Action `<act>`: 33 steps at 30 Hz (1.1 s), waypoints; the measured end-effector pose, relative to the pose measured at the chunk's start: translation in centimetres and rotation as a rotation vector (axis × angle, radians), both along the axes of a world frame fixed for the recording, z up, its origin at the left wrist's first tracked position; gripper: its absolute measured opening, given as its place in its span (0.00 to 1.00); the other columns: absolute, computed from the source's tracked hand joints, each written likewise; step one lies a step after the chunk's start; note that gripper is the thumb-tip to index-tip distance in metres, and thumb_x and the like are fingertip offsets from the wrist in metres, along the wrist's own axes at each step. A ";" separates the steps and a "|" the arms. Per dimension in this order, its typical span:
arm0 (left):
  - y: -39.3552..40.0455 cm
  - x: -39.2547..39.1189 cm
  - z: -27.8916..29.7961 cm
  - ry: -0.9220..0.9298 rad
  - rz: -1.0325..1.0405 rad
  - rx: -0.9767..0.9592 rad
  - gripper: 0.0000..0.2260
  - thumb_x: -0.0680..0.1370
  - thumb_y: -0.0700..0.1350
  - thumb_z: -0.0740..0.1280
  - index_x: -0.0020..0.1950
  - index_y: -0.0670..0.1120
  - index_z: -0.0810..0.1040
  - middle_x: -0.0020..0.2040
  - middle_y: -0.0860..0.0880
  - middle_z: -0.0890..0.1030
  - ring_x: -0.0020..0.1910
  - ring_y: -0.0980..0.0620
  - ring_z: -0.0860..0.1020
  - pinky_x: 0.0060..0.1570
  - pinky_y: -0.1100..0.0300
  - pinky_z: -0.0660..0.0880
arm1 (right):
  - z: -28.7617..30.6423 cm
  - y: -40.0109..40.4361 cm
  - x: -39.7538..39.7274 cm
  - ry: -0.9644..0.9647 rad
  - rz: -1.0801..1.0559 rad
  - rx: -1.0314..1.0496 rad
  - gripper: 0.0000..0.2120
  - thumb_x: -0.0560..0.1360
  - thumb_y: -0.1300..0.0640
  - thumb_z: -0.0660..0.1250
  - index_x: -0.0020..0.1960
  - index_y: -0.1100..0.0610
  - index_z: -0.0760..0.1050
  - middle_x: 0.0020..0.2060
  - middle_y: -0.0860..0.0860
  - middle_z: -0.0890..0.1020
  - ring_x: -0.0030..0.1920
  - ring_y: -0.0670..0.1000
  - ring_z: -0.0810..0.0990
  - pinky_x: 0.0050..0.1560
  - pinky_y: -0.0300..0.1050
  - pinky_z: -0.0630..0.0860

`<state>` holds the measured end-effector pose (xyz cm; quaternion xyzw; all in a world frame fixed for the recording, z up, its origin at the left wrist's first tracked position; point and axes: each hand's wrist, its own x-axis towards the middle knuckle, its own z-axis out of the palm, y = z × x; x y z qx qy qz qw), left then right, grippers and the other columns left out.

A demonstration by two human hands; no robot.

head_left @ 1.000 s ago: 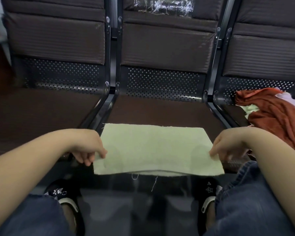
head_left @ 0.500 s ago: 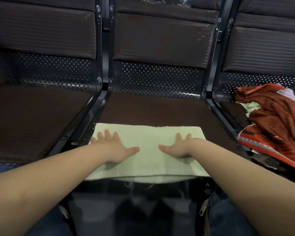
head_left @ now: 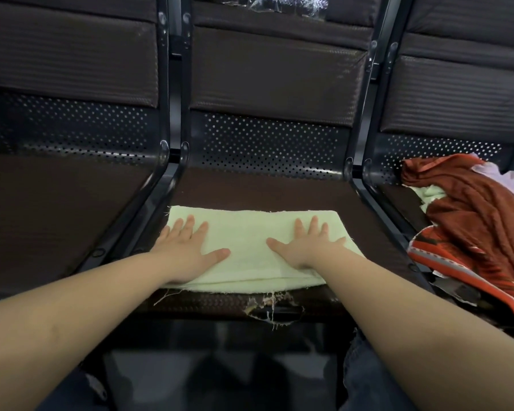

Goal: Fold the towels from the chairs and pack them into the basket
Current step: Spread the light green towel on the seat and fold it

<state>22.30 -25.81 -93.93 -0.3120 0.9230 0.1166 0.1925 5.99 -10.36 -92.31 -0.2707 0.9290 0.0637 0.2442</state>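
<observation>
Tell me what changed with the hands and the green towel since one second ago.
Both hands let go of the towel's side edges and moved inward onto its top. The left hand and right hand now press flat on it, fingers spread. The towel stays folded on the middle seat, and the red cloth stays heaped on the right seat.
</observation>
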 end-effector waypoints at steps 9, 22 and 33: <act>-3.6 7.0 0.2 0.172 -0.192 0.183 0.55 0.52 0.84 0.34 0.76 0.62 0.45 0.76 0.60 0.39 0.74 0.60 0.36 0.72 0.60 0.39 | -0.6 -3.7 8.9 -0.082 0.499 -0.178 0.38 0.76 0.31 0.44 0.78 0.50 0.36 0.76 0.53 0.37 0.76 0.54 0.36 0.74 0.57 0.37; -5.9 10.9 0.7 0.430 -0.244 0.217 0.43 0.57 0.82 0.53 0.64 0.61 0.74 0.65 0.70 0.64 0.71 0.70 0.55 0.72 0.64 0.54 | -1.1 -6.3 12.8 -0.094 0.737 -0.330 0.34 0.80 0.39 0.49 0.78 0.55 0.44 0.78 0.53 0.45 0.77 0.50 0.43 0.75 0.45 0.40; -4.2 9.3 2.5 0.433 -0.291 0.175 0.13 0.73 0.55 0.71 0.54 0.51 0.81 0.58 0.56 0.78 0.64 0.59 0.70 0.66 0.61 0.64 | 1.0 -4.9 12.7 -0.104 0.680 -0.432 0.22 0.81 0.45 0.56 0.70 0.54 0.69 0.66 0.53 0.75 0.65 0.54 0.72 0.63 0.46 0.68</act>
